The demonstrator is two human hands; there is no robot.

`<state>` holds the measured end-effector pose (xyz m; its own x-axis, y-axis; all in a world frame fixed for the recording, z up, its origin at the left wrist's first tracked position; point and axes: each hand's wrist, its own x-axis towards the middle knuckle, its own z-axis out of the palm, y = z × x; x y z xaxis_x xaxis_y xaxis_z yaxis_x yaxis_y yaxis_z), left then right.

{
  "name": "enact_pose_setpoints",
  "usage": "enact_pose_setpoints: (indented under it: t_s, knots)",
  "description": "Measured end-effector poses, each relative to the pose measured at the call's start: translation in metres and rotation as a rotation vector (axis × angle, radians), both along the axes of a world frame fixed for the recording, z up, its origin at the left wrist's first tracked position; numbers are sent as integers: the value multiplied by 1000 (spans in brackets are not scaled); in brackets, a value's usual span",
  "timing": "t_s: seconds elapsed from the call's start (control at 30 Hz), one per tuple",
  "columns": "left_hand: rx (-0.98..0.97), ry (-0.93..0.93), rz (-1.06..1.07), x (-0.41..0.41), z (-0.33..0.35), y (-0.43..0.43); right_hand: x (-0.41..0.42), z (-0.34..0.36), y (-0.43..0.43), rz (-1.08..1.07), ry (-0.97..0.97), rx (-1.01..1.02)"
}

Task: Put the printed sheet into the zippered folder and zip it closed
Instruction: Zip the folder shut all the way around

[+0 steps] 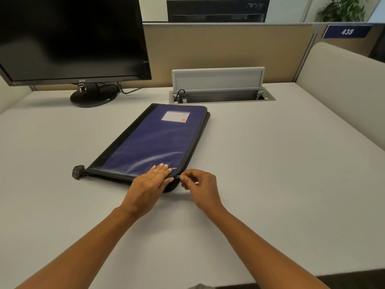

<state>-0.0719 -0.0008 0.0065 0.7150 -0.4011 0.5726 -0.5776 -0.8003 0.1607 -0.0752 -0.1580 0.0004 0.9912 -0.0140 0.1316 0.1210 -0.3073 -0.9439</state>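
A blue zippered folder [154, 140] with black edging lies flat and closed on the white desk, a small label near its far end. My left hand [150, 184] rests palm down on the folder's near right corner. Just to the right, my right hand [198, 184] pinches the zipper pull [178, 176] at that corner between thumb and forefinger. A black zipper tail [77, 172] sticks out at the near left corner. The printed sheet is not visible.
A black monitor [70, 38] on its round stand [93, 97] occupies the far left of the desk [270, 163]. An open cable hatch [220, 94] with a raised lid sits behind the folder. A beige partition [343, 84] borders the right side.
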Motion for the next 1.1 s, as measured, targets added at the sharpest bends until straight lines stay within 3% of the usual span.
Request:
enact_pose_setpoints:
  t_s: [0.6,1.1]
  knots:
    - [-481,89,60,-4,48,-5,-7,53,25,-34,-409,-106]
    - [-624,-90,55,-3,72,2,1,86,37,-56,-533,-123]
